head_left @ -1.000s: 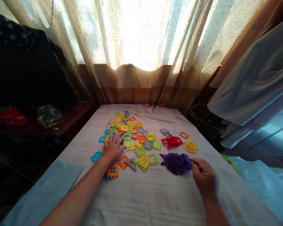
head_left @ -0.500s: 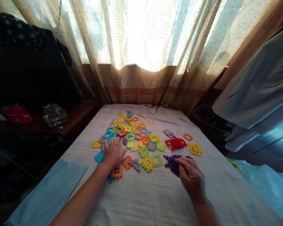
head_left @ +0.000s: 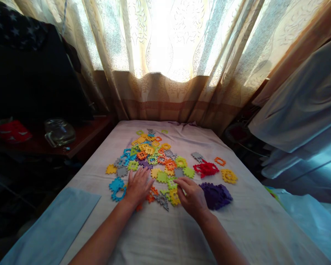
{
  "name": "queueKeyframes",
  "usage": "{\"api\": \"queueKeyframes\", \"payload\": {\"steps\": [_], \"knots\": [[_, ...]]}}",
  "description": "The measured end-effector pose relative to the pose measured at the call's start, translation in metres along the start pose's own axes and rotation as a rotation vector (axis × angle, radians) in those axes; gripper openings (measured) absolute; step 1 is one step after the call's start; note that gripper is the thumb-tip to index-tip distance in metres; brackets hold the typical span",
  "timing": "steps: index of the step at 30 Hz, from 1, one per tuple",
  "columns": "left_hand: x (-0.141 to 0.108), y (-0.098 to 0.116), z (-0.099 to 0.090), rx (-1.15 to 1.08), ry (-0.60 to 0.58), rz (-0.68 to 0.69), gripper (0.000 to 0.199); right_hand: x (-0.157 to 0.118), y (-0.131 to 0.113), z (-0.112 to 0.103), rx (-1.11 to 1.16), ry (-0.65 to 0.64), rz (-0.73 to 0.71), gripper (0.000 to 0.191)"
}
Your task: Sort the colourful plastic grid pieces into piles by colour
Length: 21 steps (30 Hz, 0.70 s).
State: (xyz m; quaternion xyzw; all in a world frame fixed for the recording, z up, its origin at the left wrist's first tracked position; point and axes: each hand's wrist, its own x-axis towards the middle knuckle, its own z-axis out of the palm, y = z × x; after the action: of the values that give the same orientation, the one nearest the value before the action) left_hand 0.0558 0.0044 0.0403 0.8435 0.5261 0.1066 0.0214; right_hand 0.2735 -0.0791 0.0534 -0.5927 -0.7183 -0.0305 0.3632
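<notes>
Interlocking plastic tiles with toothed edges lie in a loose, many-coloured heap on the cloth. My left hand rests palm down on the heap's near side, fingers spread, covering some tiles. A purple tile lies just beyond its fingertips, and a blue tile is to its left. My right hand hovers at the heap's right side, fingers bent and thumb apart, nothing visible in it. Its fingertips are at a green window tile. A pile of purple tiles sits right of that hand.
Red tiles, a yellow tile, an orange frame and a grey tile lie at the right. A folded blue cloth is at the left. A glass jug stands on the side table.
My right hand has left the purple pile and moved left to the heap. My left hand has slid slightly right and nearer, shifting some tiles; the near orange window tile is now mostly covered.
</notes>
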Motion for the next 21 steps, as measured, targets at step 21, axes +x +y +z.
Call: {"api": "queueKeyframes", "payload": {"steps": [21], "knots": [[0.022,-0.059,0.005,0.122,0.033,-0.094,0.046,0.125,-0.035,0.095,-0.311,-0.619,-0.004,0.046]]}}
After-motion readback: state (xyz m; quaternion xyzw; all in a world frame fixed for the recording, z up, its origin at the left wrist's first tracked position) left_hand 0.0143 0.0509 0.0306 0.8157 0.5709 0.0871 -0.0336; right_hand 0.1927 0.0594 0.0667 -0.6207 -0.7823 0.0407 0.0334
